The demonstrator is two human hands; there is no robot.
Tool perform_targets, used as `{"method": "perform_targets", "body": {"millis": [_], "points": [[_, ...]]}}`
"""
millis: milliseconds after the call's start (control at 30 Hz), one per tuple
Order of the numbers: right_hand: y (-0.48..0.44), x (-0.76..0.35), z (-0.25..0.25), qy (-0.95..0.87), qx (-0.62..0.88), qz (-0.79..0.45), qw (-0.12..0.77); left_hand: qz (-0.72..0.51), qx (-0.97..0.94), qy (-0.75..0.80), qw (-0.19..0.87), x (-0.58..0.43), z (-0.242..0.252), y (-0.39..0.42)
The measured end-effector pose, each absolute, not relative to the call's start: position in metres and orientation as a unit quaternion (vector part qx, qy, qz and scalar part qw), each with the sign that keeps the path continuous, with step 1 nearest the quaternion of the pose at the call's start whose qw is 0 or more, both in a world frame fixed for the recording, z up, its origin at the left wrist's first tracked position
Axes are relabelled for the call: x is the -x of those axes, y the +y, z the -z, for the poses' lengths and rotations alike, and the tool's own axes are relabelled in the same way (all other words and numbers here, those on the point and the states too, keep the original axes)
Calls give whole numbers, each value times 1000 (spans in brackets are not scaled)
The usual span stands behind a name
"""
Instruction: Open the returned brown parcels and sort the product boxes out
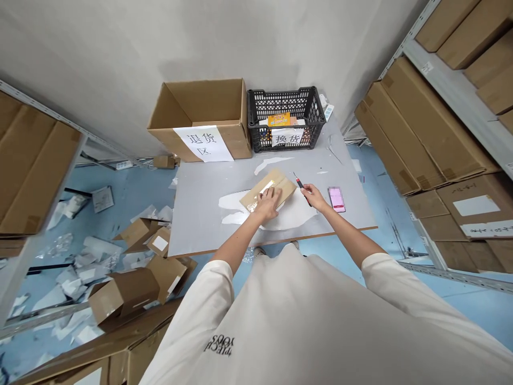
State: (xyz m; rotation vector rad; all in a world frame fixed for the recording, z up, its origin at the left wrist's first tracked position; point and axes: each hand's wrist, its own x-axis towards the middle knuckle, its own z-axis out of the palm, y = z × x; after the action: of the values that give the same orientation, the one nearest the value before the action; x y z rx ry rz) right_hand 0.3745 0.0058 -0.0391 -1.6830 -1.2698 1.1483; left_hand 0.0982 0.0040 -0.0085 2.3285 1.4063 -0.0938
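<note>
- Box (286,187): one, flat, brown cardboard; centre of the frame, lying on white paper (294,216) upon the grey surface (196,203).
- Lie of the box: long axis slantwise, from lower left to upper right; one short end faces me and the left, the other faces away to the right. Broad face up.
- Handling, by my estimate: light, fairly stiff, liable to give in the middle if pressed hard; contents hidden, so fragility unknown. Best held by the two long edges.
- Glossy patch (267,186) on the upper face: tape or label, I cannot tell which; probably the slippery part.
- My left hand (267,206): laid on top of the box, fingers spread and bearing down, not wrapped round it.
- My right hand (316,198): fingers closed on the handle of a cutter (299,183), black and red, its thin tip toward the upper left, near the box's right-hand corner; contact unclear.
- Phone (336,199): right of my right hand, screen up and lit.
- Carton (168,137): open-topped, upper left of centre.
- Crate (310,140): black, beside the carton, small packs (279,119) inside.
</note>
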Motion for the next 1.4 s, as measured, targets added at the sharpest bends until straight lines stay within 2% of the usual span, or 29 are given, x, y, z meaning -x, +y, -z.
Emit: {"method": "perform_targets", "body": {"millis": [167,433,700,967,1233,1400], "points": [[1,-358,37,-439,620,-552,344,62,-889,399,217,-68,5,13],[-11,-358,26,-370,597,-629,333,23,-883,430,189,-89,-3,1],[-3,-408,18,-478,630,-560,245,55,-862,470,183,-115,2,11],[10,-428,6,-575,592,-543,157,84,-852,485,180,-122,-6,13],[52,-427,-1,-777,532,-337,8,68,-850,491,179,-122,6,7],[76,-413,-7,-815,500,-285,-72,51,-850,494,178,-119,11,5]]}}
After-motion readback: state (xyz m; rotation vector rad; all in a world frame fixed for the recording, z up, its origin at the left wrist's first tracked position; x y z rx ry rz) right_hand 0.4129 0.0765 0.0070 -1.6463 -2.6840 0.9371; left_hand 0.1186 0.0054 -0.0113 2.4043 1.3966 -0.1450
